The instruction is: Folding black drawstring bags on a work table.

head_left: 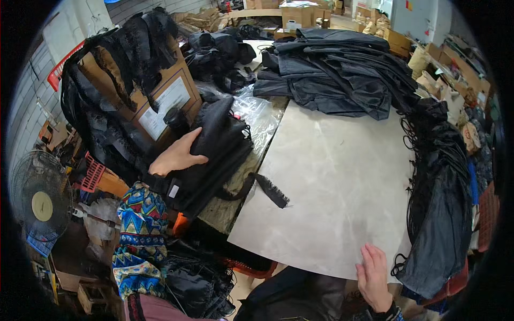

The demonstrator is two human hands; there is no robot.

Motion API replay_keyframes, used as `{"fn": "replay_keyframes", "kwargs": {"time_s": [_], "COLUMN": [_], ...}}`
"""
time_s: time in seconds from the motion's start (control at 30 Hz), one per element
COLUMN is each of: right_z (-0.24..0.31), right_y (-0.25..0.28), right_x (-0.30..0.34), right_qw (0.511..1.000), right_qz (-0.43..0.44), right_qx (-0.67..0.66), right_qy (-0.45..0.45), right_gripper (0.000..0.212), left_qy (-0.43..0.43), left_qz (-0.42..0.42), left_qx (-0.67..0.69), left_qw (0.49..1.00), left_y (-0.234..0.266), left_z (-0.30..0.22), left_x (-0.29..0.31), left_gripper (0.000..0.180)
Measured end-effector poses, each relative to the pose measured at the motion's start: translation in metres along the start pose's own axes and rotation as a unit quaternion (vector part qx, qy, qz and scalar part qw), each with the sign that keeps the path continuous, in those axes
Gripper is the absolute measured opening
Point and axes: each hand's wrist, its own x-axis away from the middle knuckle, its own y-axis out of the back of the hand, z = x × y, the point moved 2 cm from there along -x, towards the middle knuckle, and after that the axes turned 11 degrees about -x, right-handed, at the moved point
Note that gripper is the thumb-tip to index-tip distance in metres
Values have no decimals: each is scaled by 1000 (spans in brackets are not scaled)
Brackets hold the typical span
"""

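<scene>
Black fabric bundle: a folded stack of dark cloth pieces (214,155) with a small white tag at its near end, lying at the left edge of the worktop (332,176), partly over clear crinkled plastic film (259,115).
Left hand: the left hand (175,155) lies flat on the bundle's upper left side, fingers spread and pressing down, grip open rather than closed around anything; the sleeve is a bright zigzag-patterned knit.
Right hand: the right hand (373,275) rests palm-down on the near edge of a pale grey marbled sheet (342,214) that covers the worktop, grip open, holding nothing.
Loose strip: a black frayed fabric strip (267,190) trails from the bundle onto the pale sheet.
Containers: a brown cardboard box with a white label (168,101) stands behind the bundle, draped in black lace trim (its inside is hidden); a red plastic crate (58,72) shows at far left, contents not visible.
Other piles: a large heap of folded black garments (337,72) lies at the far end; black corded pieces (439,187) hang off the right edge.
Hard to make out: the clutter beyond the table is blurred and bent by the lens.
</scene>
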Motion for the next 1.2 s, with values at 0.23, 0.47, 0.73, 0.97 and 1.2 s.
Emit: {"fn": "replay_keyframes", "kwargs": {"time_s": [0.23, 0.47, 0.73, 0.97, 1.2], "right_z": [-3, 2, 6, 9, 11], "right_y": [-2, -5, 0, 0, 3], "right_x": [6, 8, 8, 8, 9], "right_qw": [1000, 1000, 999, 1000, 999], "right_qz": [6, 11, 11, 12, 11], "right_qx": [-23, -15, -30, -27, -32], "right_qy": [-4, 6, -1, 10, 13], "right_gripper": [48, 49, 48, 50, 50], "left_qy": [-49, 4, -8, -6, 0], "left_qz": [65, 114, 20, 13, -13], "left_qx": [-36, -62, -124, -158, -165], "left_qw": [996, 992, 992, 987, 986], "left_y": [15, 4, 26, 33, 33], "left_z": [9, 18, -6, -10, -8], "left_x": [8, 14, 26, 33, 38], "left_gripper": [86, 90, 95, 95, 95]}}
